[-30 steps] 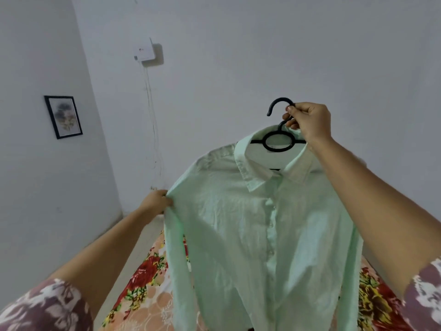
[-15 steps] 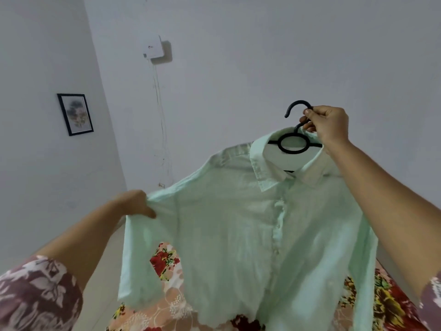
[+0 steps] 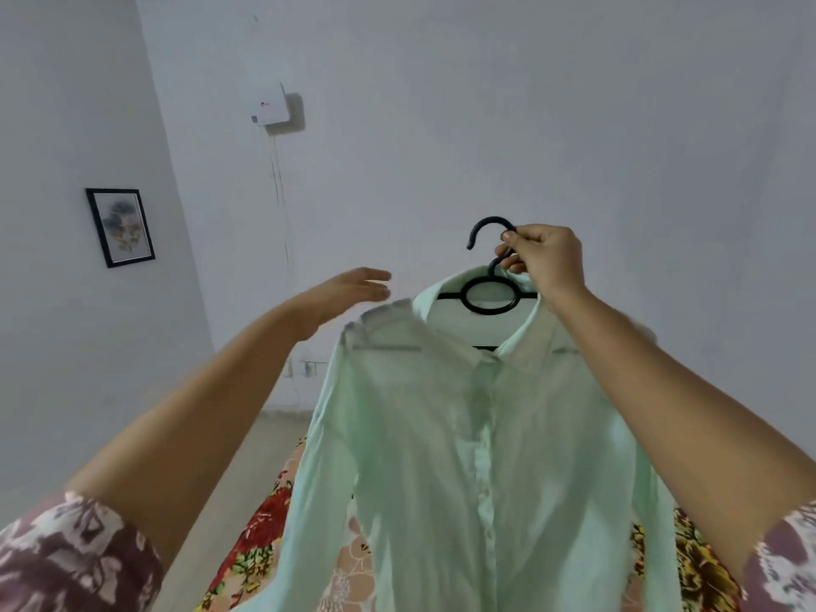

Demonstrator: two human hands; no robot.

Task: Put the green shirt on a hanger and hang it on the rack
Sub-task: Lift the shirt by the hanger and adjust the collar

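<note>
- One green shirt, one black hanger and two hands are in view; no rack shows.
- The shirt hangs in the air on the hanger, front facing the camera and collar round the hanger's ring. It is above a floral bedspread.
- The right hand is raised at arm's length, with fingers and thumb pinching the hanger's neck just below the hook.
- The left hand is stretched forward with its fingers straight and together, holding nothing. It is just beside the shirt's shoulder on that side; motion blur hides whether it touches the cloth.
- Both forearms are bare, with patterned sleeves at the lower corners.
- On the walls there is one framed picture and one white box with thin cables running down from it.
- The shirt covers most of the bedspread behind it.
</note>
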